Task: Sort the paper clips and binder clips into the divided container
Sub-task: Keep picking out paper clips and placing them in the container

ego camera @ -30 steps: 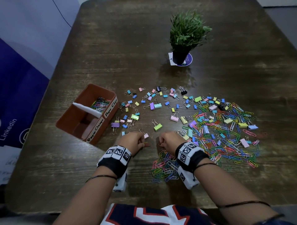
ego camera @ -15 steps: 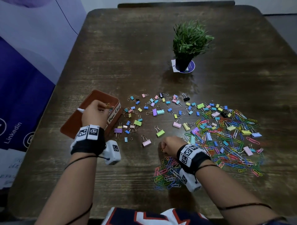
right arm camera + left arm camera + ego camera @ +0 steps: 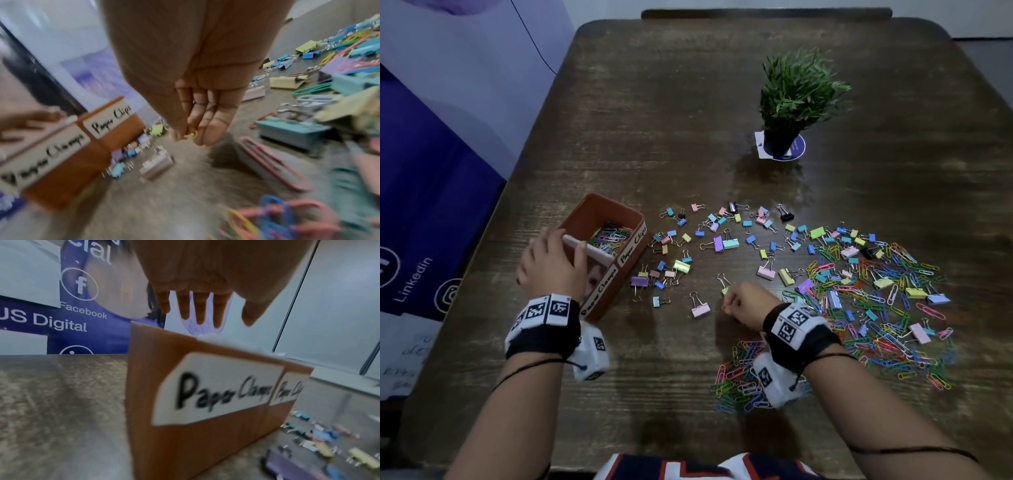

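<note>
Right hand pinching a yellow paper clip. Box off to the left, paper-clip half on the far side. Left hand spread empty over the near half.

The head view looks steeply down on both hands. Each wrist view looks low along its palm, close to the fingers; both share the labelled brown container between them.
</note>
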`<state>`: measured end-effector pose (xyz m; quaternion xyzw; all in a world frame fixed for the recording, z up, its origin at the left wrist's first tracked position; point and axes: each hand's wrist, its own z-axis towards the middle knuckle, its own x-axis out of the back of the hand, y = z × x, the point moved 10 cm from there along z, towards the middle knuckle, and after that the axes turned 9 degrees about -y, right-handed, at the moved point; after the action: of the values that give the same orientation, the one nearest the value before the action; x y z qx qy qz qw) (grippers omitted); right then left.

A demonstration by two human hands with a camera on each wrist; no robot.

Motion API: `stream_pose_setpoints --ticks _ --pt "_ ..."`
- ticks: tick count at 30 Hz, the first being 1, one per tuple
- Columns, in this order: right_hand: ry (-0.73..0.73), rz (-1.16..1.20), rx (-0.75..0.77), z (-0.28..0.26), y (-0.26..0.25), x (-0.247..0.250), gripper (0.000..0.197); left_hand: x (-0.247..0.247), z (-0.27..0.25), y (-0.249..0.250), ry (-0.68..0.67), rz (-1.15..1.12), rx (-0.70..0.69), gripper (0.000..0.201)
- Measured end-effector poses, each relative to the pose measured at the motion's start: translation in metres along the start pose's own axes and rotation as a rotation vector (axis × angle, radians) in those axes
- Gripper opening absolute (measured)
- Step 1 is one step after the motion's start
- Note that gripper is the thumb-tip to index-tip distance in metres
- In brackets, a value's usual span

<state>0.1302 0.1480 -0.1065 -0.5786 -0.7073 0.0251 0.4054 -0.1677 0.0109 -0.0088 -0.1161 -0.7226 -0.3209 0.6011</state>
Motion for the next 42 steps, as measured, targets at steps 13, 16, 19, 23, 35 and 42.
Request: stream_pose_setpoints --ticks 13,16,19,23,35,42 --pt "0.426 0.474 0.446 0.035 -0.16 0.062 0.014 -0.029 0.001 -0.024 0.017 0.094 -0.066 0.066" --pt "0.469 0.432 0.458 0.051 -0.181 0.057 0.009 -0.031 0.002 -0.024 -0.001 0.114 -0.058 0.069" --pt "0.475 0.31 0.436 0.064 -0.194 0.052 0.01 -0.033 0.002 -0.025 -0.004 0.108 -0.057 0.071" --pt "0.452 0.153 0.414 0.073 -0.206 0.049 0.02 -0.033 0.003 -0.025 0.006 0.098 -0.056 0.078" --pt "0.592 0.16 0.56 0.03 -0.165 0.061 0.015 -0.032 0.002 -0.024 -0.017 0.088 -0.07 0.07" --pt "0.171 0.066 0.186 0.021 -0.08 0.03 0.012 -0.026 -0.024 0.053 -0.056 -0.017 -0.426 0.063"
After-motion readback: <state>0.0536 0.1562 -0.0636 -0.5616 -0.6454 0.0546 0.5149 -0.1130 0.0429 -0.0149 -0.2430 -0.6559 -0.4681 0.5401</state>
